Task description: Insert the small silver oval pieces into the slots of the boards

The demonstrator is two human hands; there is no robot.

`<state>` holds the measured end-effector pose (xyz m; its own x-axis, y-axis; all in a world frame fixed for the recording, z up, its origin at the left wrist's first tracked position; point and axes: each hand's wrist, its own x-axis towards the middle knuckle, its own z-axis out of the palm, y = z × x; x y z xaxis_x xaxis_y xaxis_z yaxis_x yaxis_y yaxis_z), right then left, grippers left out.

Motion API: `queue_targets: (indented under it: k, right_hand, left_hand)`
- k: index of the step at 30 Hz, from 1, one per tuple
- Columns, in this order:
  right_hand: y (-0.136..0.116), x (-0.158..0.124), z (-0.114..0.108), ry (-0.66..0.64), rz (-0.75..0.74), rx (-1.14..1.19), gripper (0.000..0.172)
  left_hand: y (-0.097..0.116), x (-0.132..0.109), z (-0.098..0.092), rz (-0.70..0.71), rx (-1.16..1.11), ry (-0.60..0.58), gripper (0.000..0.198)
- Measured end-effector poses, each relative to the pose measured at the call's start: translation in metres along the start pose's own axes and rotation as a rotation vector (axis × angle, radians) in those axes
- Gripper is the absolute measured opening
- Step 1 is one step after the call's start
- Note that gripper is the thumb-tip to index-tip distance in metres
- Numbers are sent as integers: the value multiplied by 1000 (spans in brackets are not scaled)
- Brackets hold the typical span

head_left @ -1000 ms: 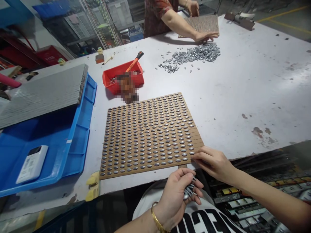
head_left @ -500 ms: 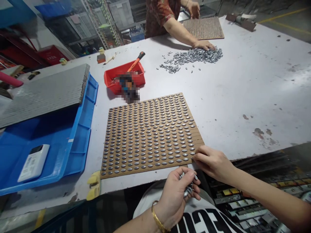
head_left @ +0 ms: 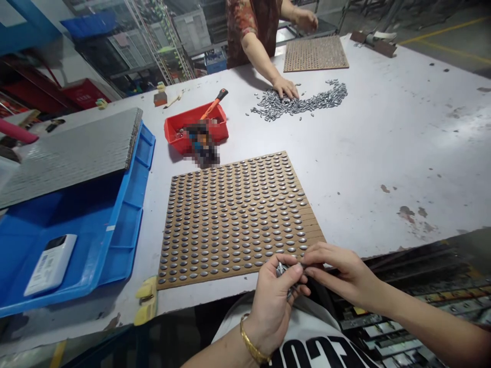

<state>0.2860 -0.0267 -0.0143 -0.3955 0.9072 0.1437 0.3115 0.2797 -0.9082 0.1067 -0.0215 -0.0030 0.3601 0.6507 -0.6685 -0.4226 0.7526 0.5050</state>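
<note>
A brown perforated board [head_left: 233, 214] lies in front of me on the white table [head_left: 383, 143], its rows filled with small oval metal pieces. My left hand [head_left: 274, 301], with a gold bangle at the wrist, is cupped shut on a handful of the metal pieces [head_left: 282, 269] just below the board's near edge. My right hand [head_left: 341, 273] meets it, fingertips pinched on one piece at the left hand's fingers, beside the board's near right corner.
A blue tray [head_left: 115, 225] at the left holds a white device [head_left: 51, 263] and a stack of grey boards [head_left: 69, 151]. A red bin [head_left: 195, 125] with an orange-handled tool stands behind the board. Across the table another person's hand [head_left: 286, 87] rests on a pile of metal pieces [head_left: 303, 102], next to a second board [head_left: 314, 53].
My right hand left the board's near right corner and came to the left hand's fingers. The left hand rose slightly. The other person's hand slid left along the pile.
</note>
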Motion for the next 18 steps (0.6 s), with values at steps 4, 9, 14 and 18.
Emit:
queue_targets:
  k: [4,9,14,18]
  right_hand:
    - [1,6,-2,29,48,62,15]
    - [4,8,-4,47,81,100,18]
    - [3,8,0,140,138,39,14]
    - [-5,8,-2,64,95,-69,20]
  left_hand:
    - [0,3,2,-1,15,1,24]
    - [0,5,3,-26,41,-41,24]
    - [-1,9,5,-6,59,-33,23]
    - [-1,12,6,15,53,-46,21]
